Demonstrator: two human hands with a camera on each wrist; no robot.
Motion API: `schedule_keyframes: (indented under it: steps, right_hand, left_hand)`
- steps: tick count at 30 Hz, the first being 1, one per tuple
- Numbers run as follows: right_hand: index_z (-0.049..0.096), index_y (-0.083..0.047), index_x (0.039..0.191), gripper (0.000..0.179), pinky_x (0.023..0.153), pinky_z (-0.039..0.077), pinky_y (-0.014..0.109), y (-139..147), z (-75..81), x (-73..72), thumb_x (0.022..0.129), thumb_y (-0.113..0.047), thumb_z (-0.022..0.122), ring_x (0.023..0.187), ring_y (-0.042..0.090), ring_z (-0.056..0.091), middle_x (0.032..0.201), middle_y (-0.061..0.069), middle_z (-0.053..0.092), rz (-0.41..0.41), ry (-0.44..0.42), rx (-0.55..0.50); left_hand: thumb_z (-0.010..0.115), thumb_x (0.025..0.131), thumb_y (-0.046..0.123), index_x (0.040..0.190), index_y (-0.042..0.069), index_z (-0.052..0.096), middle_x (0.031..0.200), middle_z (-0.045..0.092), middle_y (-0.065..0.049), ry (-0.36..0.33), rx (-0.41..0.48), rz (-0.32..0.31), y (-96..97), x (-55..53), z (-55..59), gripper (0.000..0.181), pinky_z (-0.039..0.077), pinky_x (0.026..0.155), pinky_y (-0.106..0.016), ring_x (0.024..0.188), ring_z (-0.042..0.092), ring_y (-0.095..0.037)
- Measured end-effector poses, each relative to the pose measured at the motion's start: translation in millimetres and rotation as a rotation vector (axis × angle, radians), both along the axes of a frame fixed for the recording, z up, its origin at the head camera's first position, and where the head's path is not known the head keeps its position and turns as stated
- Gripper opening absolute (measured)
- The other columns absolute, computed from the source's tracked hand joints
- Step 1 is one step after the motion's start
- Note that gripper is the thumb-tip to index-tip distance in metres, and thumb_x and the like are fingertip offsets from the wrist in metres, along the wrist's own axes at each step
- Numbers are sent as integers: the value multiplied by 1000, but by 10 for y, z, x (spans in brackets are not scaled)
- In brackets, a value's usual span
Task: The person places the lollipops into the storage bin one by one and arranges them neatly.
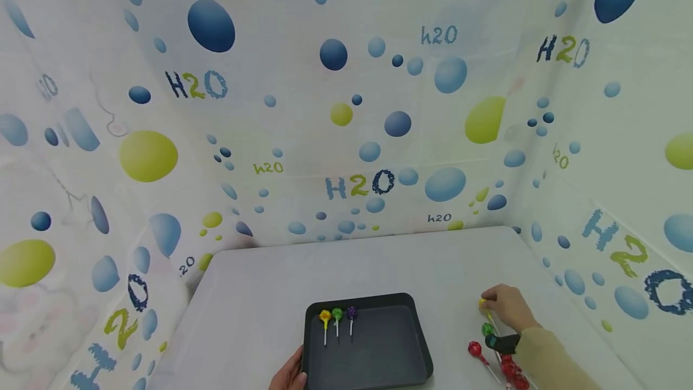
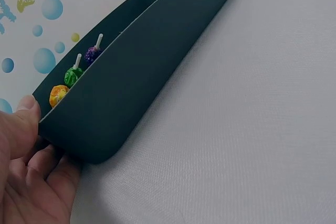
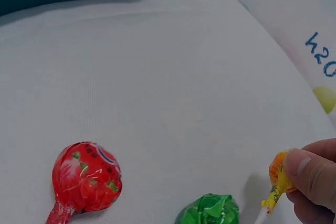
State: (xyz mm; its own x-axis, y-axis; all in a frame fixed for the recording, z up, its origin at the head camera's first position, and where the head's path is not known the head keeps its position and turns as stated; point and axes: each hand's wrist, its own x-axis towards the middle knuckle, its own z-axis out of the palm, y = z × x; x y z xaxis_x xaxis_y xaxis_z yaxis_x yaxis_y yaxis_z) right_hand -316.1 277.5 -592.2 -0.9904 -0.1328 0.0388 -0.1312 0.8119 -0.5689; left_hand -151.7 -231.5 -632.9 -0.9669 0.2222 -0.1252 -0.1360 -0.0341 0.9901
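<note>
My right hand [image 1: 510, 307] pinches a yellow lollipop [image 3: 281, 174] by its wrapped head between thumb and fingers. Close by on the table lie a green lollipop [image 3: 211, 211] and a red lollipop [image 3: 86, 178]. More red lollipops [image 1: 509, 367] are partly hidden by the right wrist and sleeve. My left hand [image 1: 289, 373] grips the near left side of a dark tray [image 1: 379, 359], thumb at the rim and fingers beneath in the left wrist view. Inside the tray, along its far left, a yellow lollipop [image 1: 325, 316], a green one [image 1: 337, 314] and a purple one [image 1: 352, 312] stand in a row.
A white-covered table [image 1: 260, 294] lies under everything. Its far edge meets a curtain [image 1: 292, 137] printed with blue and green dots and H2O lettering, which also hangs at both sides. A dark strap [image 1: 502, 342] circles the right wrist.
</note>
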Motion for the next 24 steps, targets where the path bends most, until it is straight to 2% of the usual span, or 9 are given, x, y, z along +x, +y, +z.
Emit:
schedule_keyframes:
  steps: [5,9,16,24]
  right_hand:
    - [72,1,98,16,79,57,48,-43,157,5,85,-8,70,89,30,64,94,11,70,18,66,-23]
    - [72,1,100,18,77,58,45,-206,298,-9,86,-11,70,88,27,65,93,9,71,36,80,-59]
    - [73,-2,98,16,79,58,43,-739,501,-26,85,-9,71,89,24,65,93,6,71,55,108,-120]
    - [75,-8,90,10,69,58,32,-1427,582,-11,80,-10,75,78,14,65,85,-1,71,136,155,-163]
  left_hand:
    - [51,100,24,140,-23,3,146,9,-42,11,-19,1,6,6,2,78,47,103,-35,134,29,-47]
    - [51,100,25,140,-23,5,146,11,-43,31,-54,8,2,11,-2,78,47,102,-34,134,28,-49]
    - [50,100,24,140,-23,3,146,10,-42,43,-28,-9,-23,3,-29,77,47,103,-33,134,30,-46]
    - [51,100,25,140,-23,4,146,10,-42,33,-27,-10,-12,-1,-22,78,46,103,-34,135,28,-47]
